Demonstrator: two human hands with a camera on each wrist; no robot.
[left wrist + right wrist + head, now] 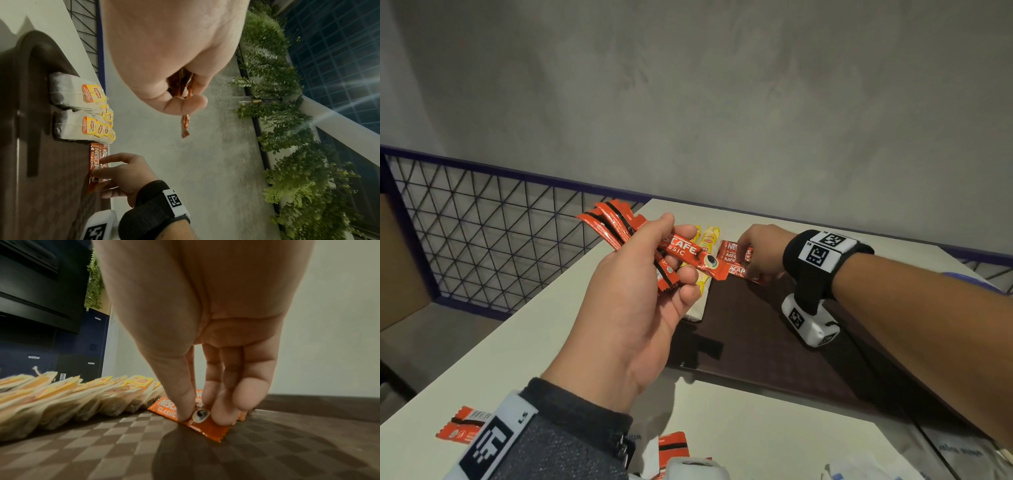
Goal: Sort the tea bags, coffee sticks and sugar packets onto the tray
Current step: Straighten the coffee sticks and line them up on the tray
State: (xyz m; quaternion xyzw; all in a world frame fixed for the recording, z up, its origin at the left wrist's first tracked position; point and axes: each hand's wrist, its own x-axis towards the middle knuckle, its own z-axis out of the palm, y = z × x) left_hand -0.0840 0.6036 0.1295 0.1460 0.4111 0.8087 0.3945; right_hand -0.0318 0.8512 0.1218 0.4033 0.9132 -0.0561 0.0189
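Sorting looks well under way, judging by the tray [774, 342]: tea bags [80, 97] stand in two packed rows at its far edge, and beside them a short row of coffee sticks [95, 160] has begun. No sugar packets can be made out on the tray.

Right hand [760, 250] reaches down to that coffee row; its fingers [230, 408] and thumb are drawn close together, tips pressing on the nearest stick and pinching its sides, as if squaring it against its neighbours. That stick lies flat on the tray, just beside the tea bags.

Left hand [633, 301] hovers above the tray's near-left corner, fingers curled round a fan of spare sticks [640, 246], thumb on top. These seem to be the supply for the row.

Off the tray, on the counter [524, 342] nearer the person, two more red sticks [462, 425] lie loose, and pale packets [959, 452] show at the bottom right; whether those are sugar is too blurred to tell.

Judged from this, tea is done or nearly so, coffee is partly laid, and sugar is not yet started. Most of the tray beyond the far rows shows only its dark checked surface.
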